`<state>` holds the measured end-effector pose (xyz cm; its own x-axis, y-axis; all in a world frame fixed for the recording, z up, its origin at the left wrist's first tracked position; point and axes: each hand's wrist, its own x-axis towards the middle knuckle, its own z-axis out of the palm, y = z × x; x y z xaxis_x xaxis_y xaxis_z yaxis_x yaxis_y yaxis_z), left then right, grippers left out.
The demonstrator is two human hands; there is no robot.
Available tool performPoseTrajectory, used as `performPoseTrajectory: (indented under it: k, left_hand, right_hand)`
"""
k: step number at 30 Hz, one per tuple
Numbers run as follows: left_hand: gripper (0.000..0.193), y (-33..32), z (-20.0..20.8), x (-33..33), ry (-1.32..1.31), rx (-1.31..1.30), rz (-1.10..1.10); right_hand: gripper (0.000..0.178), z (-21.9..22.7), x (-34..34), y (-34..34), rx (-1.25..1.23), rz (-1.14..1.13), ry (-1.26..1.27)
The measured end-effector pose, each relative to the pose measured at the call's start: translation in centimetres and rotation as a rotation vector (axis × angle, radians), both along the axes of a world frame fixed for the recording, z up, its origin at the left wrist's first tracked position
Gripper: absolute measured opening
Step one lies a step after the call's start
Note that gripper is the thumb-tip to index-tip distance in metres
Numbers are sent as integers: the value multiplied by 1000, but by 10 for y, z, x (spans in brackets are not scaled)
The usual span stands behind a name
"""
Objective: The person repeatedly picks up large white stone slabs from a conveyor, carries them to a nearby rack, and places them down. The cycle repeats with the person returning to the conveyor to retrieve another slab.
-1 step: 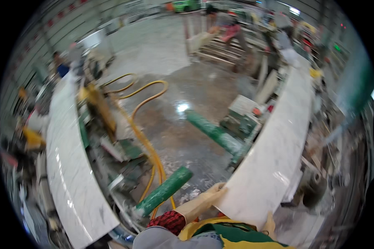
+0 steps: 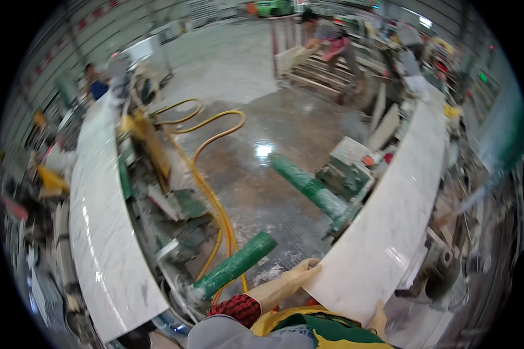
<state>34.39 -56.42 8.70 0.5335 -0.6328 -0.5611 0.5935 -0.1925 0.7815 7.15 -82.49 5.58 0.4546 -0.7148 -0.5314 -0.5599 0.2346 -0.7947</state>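
Note:
A long white marble slab [image 2: 384, 221] with grey veins and a glossy face runs away from me on the right. My left hand [image 2: 306, 271], in a pale cream glove, is closed on the slab's near left edge, its fingers partly hidden. My right hand [image 2: 379, 319], in the same kind of glove, grips the near end by the right corner; only part of it shows. At the slab's far end a person in grey [image 2: 412, 67] stands with an arm at the stone.
A second marble slab [image 2: 108, 232] lies on the left. Between them are two green cylinders [image 2: 236, 264], a yellow hose [image 2: 206, 189] on the wet floor [image 2: 244, 174], and machine parts. Farther back, a person bends over a slatted wooden rack [image 2: 317, 78]; another person [image 2: 119, 70] is beyond the left slab.
My view has turned slightly, so the surroundings sit a little farther right and lower. Both hands keep their places on the marble slab.

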Motion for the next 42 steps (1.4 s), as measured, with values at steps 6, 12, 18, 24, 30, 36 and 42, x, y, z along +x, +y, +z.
performPoseTrajectory:
  k: [6,12,18,24,30,36,42]
  left_hand:
    - [66,56,24,-37,532,-124,70]
    - [46,26,23,-53,523,-134,223]
    - [49,28,44,-49,345,-205,169]
    - [47,33,34,-50,322,-275,129]
    - [45,30,0,-33,260,-173,24]
    - [32,129,13,-16,-606,95,279]
    - [39,352,58,-61,-1054,712,1076]
  right_hand:
    - [69,8,10,5,415,-213,-317]
    - [58,15,23,-1,160,-363,-114]
    - [67,134,77,43,-956,516,19]
    - [80,83,95,96,-1327,1035,208]
    - [76,52,114,95,-1391,1057,513]
    - [82,49,126,87,-1302,1102,621]
    - [95,58,127,77,-1255,1192,649]
